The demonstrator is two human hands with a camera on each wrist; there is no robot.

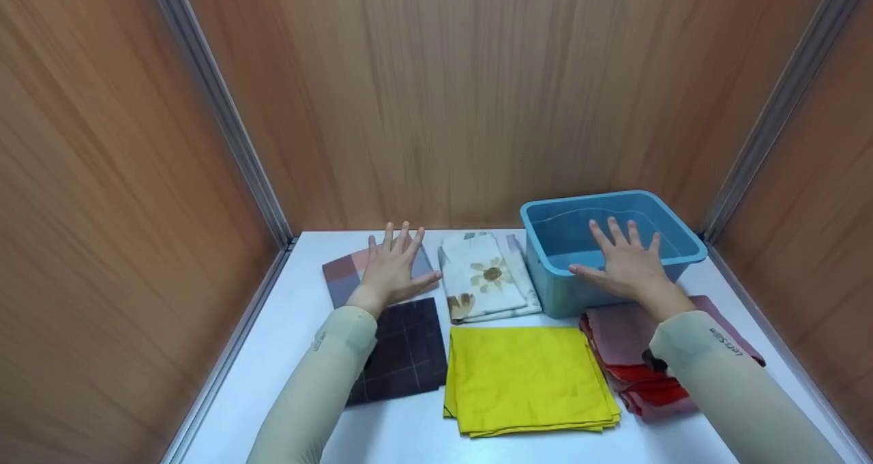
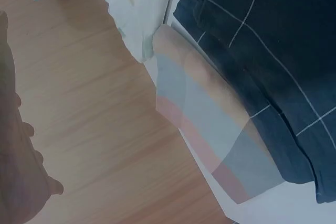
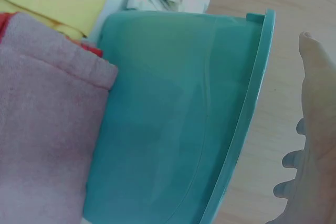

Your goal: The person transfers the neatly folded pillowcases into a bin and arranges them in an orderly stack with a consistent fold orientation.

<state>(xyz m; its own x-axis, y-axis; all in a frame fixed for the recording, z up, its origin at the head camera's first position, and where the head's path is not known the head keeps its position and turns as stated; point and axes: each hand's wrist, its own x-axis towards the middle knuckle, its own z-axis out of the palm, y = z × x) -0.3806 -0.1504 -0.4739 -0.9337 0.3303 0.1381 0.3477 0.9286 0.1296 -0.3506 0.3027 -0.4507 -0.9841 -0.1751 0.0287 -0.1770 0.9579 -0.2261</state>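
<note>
Fingers spread, my left hand point(image 1: 394, 267) is held over the pink-and-blue checked cloth point(image 1: 341, 273) at the back left and holds nothing. Just below its wrist lies a folded dark cloth with thin pale lines point(image 1: 409, 348). My right hand point(image 1: 631, 265), also spread and bare, is in front of the blue plastic bin point(image 1: 556, 290), overlapping its opening in the head view. Under the right forearm sits a folded pink-and-red cloth point(image 1: 624, 334). Between the arms are a folded yellow cloth point(image 1: 525, 375) and, behind it, a white cloth with brown flowers point(image 1: 487, 273).
All the cloths and the bin stand on a white table point(image 1: 252, 389). Wood-grain panels point(image 1: 443, 109) enclose it at the back and both sides, with grey metal strips point(image 1: 225, 109) at the corners. The bin is near the back right corner.
</note>
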